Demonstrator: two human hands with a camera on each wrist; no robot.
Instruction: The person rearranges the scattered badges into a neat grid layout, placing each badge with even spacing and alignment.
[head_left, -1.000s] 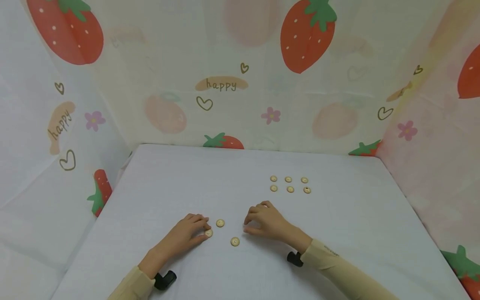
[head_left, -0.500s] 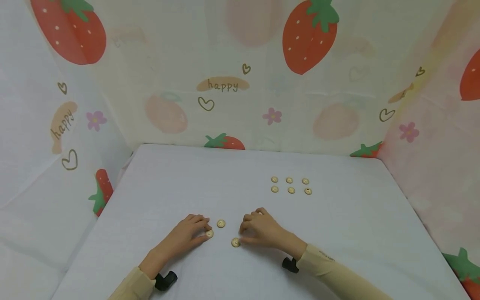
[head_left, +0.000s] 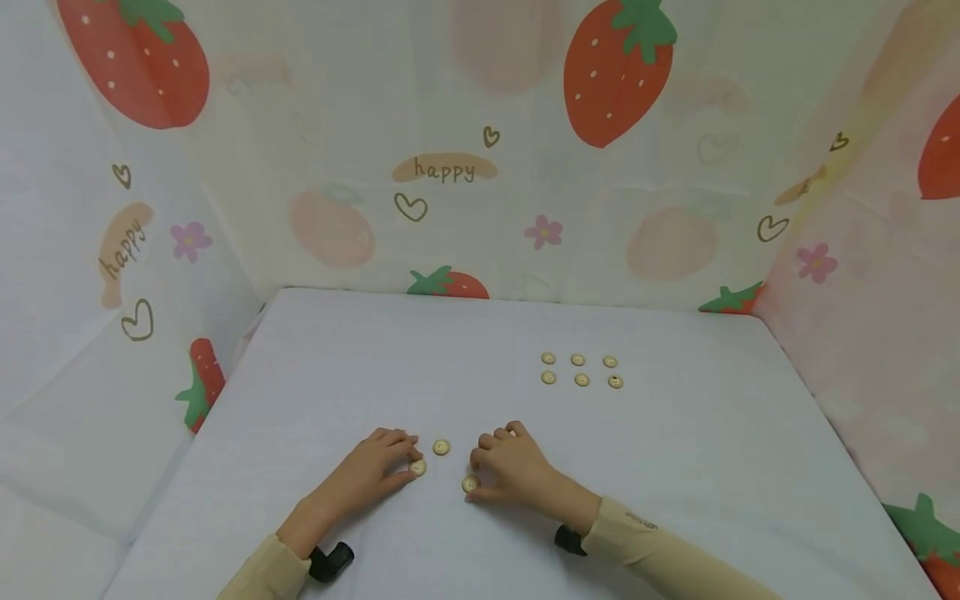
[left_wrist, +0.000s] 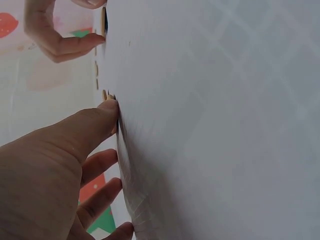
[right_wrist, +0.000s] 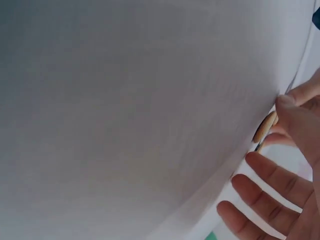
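Note:
Three round, pale wooden buttons lie on the white cloth between the hands in the head view. The left hand [head_left: 366, 473] holds the leftmost button [head_left: 417, 468] at its edge between thumb and finger, its other fingers spread on the cloth. At the right, the right hand [head_left: 519, 473] has its thumb and forefinger around another button [head_left: 470, 484], which shows edge-on as a tan disc [right_wrist: 264, 128] in the right wrist view. The third button [head_left: 441, 447] lies flat and untouched, just beyond the left fingertips.
Farther back on the table [head_left: 360, 358], several matching buttons [head_left: 582, 380] lie in two rows of three. A strawberry-printed curtain [head_left: 465, 225] hangs behind the table and along both sides. Dark wrist cameras [head_left: 331, 562] sit under the beige sleeves.
The right hand has moved left and toward the near side, and its thumb and forefinger have come around the near button. The left hand has stayed in place on its button.

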